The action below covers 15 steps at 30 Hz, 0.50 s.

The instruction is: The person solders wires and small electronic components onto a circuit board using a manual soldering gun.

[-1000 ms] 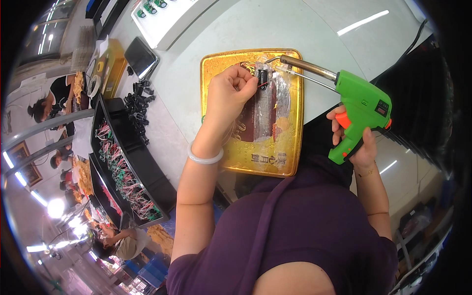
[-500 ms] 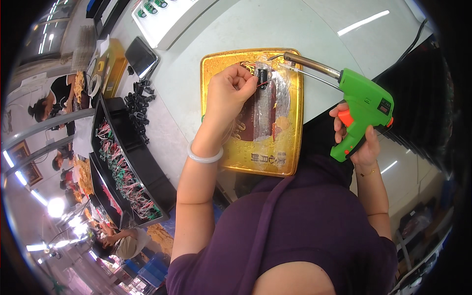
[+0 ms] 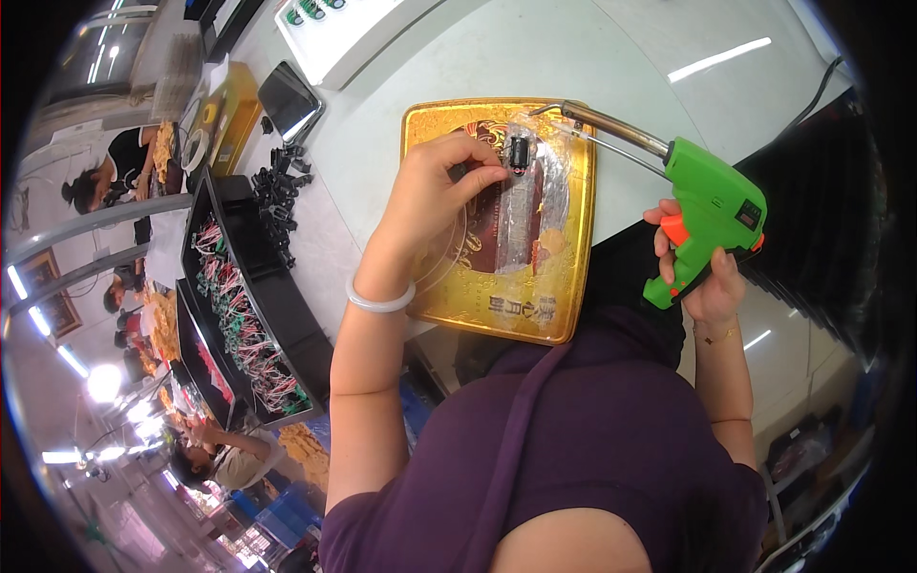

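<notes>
My right hand [image 3: 712, 286] grips a green soldering gun [image 3: 716, 201] with an orange trigger, index finger by the trigger. Its metal barrel points to the upper left, and the tip sits over the far edge of a gold tin lid [image 3: 449, 310]. On the lid, fixed in a taped strip, is a small black component [image 3: 519, 153]. My left hand [image 3: 444, 186] is closed in a pinch just left of and below this component. Whatever its fingertips hold is too small to make out. A thin pale strand curves down below the left hand across the lid.
To the left stand black bins [image 3: 263, 325] with many red and white wired green parts. Loose black parts [image 3: 277, 196] lie beside them, near a dark phone-like device [image 3: 291, 103]. A white tray [image 3: 353, 33] with green pieces stands at the back. Other people work at the far left.
My left hand has drawn back a little from the black component, which now shows more fully. The soldering gun stays nearly still in my right hand. The whole view has shifted slightly.
</notes>
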Tool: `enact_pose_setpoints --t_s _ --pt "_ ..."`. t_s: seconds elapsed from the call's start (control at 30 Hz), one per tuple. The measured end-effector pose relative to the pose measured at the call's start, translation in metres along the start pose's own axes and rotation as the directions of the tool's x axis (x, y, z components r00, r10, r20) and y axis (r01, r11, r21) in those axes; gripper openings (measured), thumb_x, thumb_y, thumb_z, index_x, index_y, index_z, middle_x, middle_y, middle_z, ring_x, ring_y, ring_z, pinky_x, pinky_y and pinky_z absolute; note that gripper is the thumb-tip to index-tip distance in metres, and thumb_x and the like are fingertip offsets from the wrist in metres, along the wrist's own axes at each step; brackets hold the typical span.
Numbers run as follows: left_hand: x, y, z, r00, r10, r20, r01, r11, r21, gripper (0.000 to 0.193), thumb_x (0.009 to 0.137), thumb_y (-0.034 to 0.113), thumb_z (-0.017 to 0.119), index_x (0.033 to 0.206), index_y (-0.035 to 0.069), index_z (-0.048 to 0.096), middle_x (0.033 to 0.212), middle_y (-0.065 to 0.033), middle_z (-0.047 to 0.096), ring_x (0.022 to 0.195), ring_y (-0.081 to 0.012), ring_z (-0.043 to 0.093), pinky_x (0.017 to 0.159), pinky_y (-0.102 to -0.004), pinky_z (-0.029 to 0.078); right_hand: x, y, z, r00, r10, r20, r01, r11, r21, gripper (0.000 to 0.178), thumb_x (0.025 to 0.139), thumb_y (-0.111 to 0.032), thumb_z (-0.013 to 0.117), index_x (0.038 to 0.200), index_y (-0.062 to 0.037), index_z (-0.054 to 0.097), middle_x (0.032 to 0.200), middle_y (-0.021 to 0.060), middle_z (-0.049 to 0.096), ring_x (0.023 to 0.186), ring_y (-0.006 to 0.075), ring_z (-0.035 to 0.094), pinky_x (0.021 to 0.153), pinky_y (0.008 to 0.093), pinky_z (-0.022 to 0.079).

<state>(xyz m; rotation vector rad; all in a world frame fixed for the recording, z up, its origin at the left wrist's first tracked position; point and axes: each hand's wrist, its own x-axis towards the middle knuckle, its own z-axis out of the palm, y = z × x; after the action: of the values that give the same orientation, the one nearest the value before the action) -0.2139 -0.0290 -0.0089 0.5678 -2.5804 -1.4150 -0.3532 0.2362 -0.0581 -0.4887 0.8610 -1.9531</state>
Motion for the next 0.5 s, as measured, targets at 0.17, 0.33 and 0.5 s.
enact_pose_setpoints --t_s 0.17,0.33,0.5 --pt "-0.01 0.007 0.01 0.875 0.462 -0.148 -0.269 0.715 0.645 0.01 0.064 0.008 0.069 0.07 0.011 0.061 0.075 0.0007 0.055 0.085 -0.0155 0.049 0.081 -0.0339 0.037 0.001 -0.002 -0.001 1.0 -0.019 -0.007 0.019 0.998 -0.055 0.059 0.083 -0.038 0.049 0.118 0.009 0.041 0.114 0.0288 0.047 0.085 0.0187 0.053 0.056 0.0226 0.049" --pt "-0.025 0.001 0.023 0.817 0.57 -0.088 -0.183 0.401 0.898 0.012 0.065 0.014 0.069 0.068 0.017 0.058 0.079 0.0078 0.057 0.092 -0.0167 0.047 0.097 -0.0411 0.019 0.002 -0.004 -0.004 0.999 0.005 0.038 0.0 0.99 -0.142 0.06 0.085 -0.042 0.045 0.117 0.0083 0.041 0.105 0.0272 0.052 0.082 0.0196 0.055 0.054 0.0225 0.049" --pt "-0.023 0.001 0.032 0.859 0.446 -0.249 -0.1 0.625 0.774 0.012 0.067 0.012 0.067 0.068 0.014 0.055 0.08 0.0077 0.06 0.095 -0.0195 0.048 0.098 -0.0461 0.015 0.003 -0.003 -0.006 0.999 0.003 0.04 0.005 0.982 -0.19 0.057 0.087 -0.042 0.042 0.115 0.0079 0.043 0.101 0.0253 0.054 0.081 0.0191 0.055 0.054 0.0222 0.048"
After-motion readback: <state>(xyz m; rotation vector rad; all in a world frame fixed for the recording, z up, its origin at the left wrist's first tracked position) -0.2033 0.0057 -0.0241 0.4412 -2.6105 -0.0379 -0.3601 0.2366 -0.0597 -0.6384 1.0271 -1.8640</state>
